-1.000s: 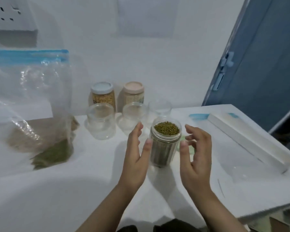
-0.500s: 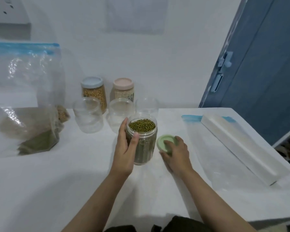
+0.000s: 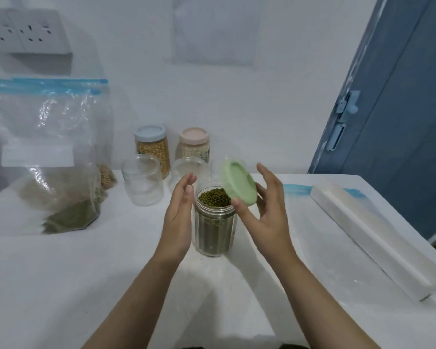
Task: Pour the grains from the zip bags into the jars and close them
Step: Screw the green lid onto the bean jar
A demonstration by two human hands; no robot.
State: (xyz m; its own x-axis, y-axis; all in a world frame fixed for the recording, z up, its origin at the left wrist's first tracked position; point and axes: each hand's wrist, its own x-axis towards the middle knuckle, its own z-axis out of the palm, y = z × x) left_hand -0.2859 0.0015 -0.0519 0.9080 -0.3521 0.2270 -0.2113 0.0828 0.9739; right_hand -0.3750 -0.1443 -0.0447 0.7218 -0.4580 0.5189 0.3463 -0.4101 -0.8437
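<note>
**A:** Where is the jar being filled, and what is in it?

**B:** The open jar (image 3: 215, 217) stands at the middle of the white table (image 3: 61, 285), full nearly to the rim with green grains (image 3: 215, 196). The right hand (image 3: 267, 210) grasps a pale green lid (image 3: 238, 183) between thumb and fingers, tilted, over the jar's rim at about two o'clock. The lid is not seated on the jar. The left hand (image 3: 178, 217) is released, fingers straight, palm against the jar's side at nine o'clock; whether it actually touches the jar cannot be told.

**A:** How many jars altogether?

**B:** Six can be counted. Beyond the open jar, toward twelve o'clock, three empty clear jars stand in a row without lids: one at the left (image 3: 142, 182), one in the middle (image 3: 184, 170), and one (image 3: 215, 167) mostly hidden behind the lid. Behind them, by the wall, are two closed jars: a blue-lidded jar (image 3: 152, 149) of yellow grains and a pink-lidded jar (image 3: 194, 146) of pale grains.

**A:** And the bags?

**B:** At ten o'clock, zip bags (image 3: 45, 152) with blue seals stand together; two seals show. One holds a little green grain at its bottom; tan grains show behind. At three o'clock a flat empty zip bag (image 3: 310, 217) lies on the table under a long white box (image 3: 373, 238). One blue door (image 3: 400, 122) stands at two o'clock.
</note>
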